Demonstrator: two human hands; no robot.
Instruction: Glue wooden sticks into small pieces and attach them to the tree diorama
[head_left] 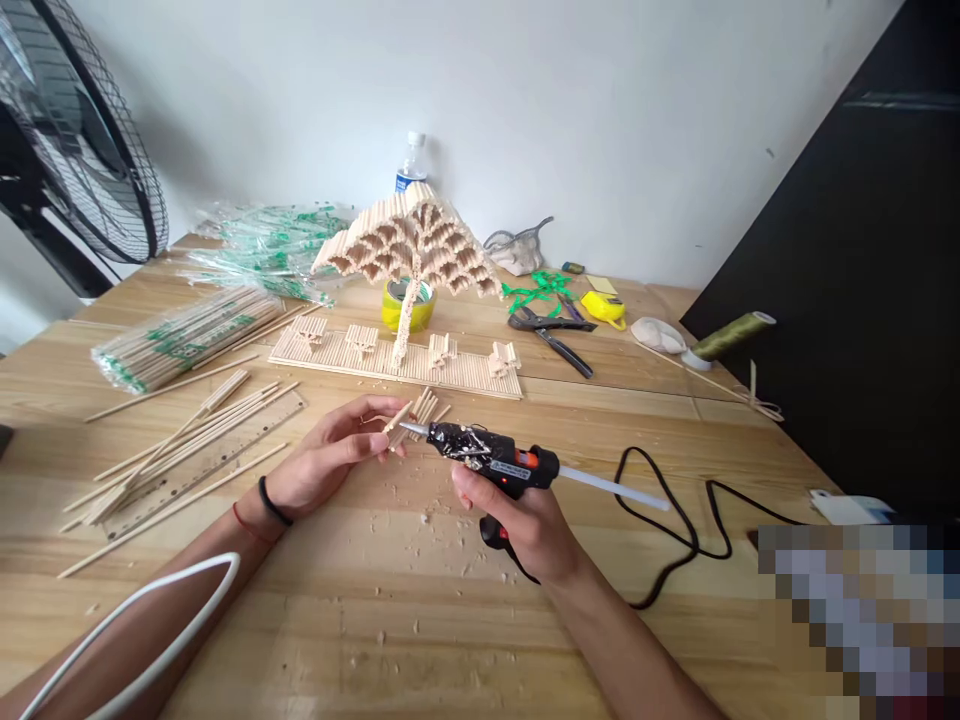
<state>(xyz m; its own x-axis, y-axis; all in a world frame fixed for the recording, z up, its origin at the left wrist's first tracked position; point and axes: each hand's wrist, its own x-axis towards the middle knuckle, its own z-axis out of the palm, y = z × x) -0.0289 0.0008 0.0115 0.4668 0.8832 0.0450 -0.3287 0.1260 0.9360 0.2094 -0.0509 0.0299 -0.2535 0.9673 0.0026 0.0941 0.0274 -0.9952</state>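
My right hand [529,520] is wrapped round the grip of a black hot glue gun [480,452], with a clear glue stick [615,485] poking from its back. Its nozzle tip meets or nearly meets a small piece of short wooden sticks [397,418], pinched by the fingers of my left hand [337,445]. Several more short sticks [427,405] lie just beyond the nozzle. Behind them stands a model of wooden sticks: a flat base [472,372], a post [406,325] and a stepped, umbrella-like roof [409,240], with small stick pieces on the base.
Long sticks and a clear ruler [210,465] lie at left, near a bagged stick bundle [187,335]. Behind are yellow tape [409,305], pliers [555,335] and a tape measure [604,308]. A black cord [660,500] loops at right; a fan [82,130] stands left.
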